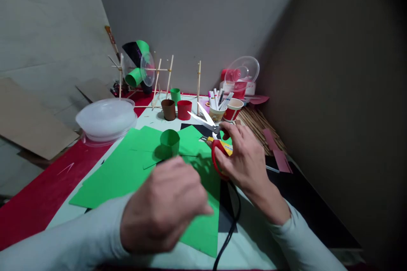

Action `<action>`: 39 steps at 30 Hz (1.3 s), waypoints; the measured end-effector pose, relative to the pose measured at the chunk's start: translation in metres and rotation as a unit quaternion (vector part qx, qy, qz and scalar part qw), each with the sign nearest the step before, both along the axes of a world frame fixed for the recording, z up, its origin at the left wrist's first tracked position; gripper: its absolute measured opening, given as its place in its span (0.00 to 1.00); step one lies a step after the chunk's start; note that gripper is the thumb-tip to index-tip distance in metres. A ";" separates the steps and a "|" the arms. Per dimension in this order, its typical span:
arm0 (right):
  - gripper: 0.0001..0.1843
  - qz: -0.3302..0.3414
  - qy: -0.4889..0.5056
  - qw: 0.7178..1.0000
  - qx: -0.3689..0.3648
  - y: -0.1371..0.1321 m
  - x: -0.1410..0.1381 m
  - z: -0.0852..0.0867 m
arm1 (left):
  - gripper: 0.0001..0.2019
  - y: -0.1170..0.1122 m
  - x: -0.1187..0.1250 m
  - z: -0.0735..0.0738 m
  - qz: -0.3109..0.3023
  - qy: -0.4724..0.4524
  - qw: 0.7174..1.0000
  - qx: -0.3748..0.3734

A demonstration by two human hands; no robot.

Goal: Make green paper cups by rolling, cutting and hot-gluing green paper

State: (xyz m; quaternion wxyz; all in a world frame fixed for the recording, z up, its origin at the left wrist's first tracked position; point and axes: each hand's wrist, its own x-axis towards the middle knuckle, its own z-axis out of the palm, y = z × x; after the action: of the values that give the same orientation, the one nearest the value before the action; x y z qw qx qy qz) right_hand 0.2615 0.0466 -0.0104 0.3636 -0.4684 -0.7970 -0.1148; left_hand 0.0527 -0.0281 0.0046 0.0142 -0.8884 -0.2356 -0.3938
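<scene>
My right hand [246, 156] grips a pair of scissors [216, 160] by the red handles. The scissors' blades are spread and point away to the upper left. Beneath that hand lies a yellow tool [227, 147] with a black cord, likely a glue gun, partly hidden. My left hand [165, 203] is curled over the green sheets [117, 169], blurred, its back to me. Its fingers are mostly out of sight, and I cannot make out anything in them. Just beyond it, a small green paper cup [170, 142] stands upright on the sheets.
Brown [168, 110] and red paper cups [184, 110] stand behind, near stick frames [199, 80]. Markers fill a patterned cup [218, 114]. White plastic bowls [106, 118] sit left. Thin brown sticks [260, 127] and black sheets [305, 203] lie right.
</scene>
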 end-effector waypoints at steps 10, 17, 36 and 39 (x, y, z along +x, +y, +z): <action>0.18 0.044 0.153 0.977 -0.142 0.008 -0.007 -0.005 | 0.14 0.011 -0.020 0.006 0.015 -0.081 0.993 -0.086; 0.18 0.063 0.244 0.933 -0.256 0.007 -0.013 -0.005 | 0.24 0.087 -0.069 0.011 0.309 -0.059 0.913 -0.258; 0.30 0.193 0.461 0.728 -0.470 -0.007 -0.025 0.004 | 0.05 0.050 -0.057 0.000 0.225 -0.168 0.932 -0.230; 0.31 0.208 0.479 0.713 -0.468 -0.008 -0.027 0.003 | 0.05 0.041 -0.052 -0.007 0.218 -0.168 0.944 -0.185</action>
State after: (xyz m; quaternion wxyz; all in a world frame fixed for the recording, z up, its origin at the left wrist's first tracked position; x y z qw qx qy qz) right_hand 0.2350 0.0384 -0.0071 0.4452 -0.3935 -0.5455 0.5911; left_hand 0.0003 0.0129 -0.0026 -0.1047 -0.7236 -0.4908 -0.4739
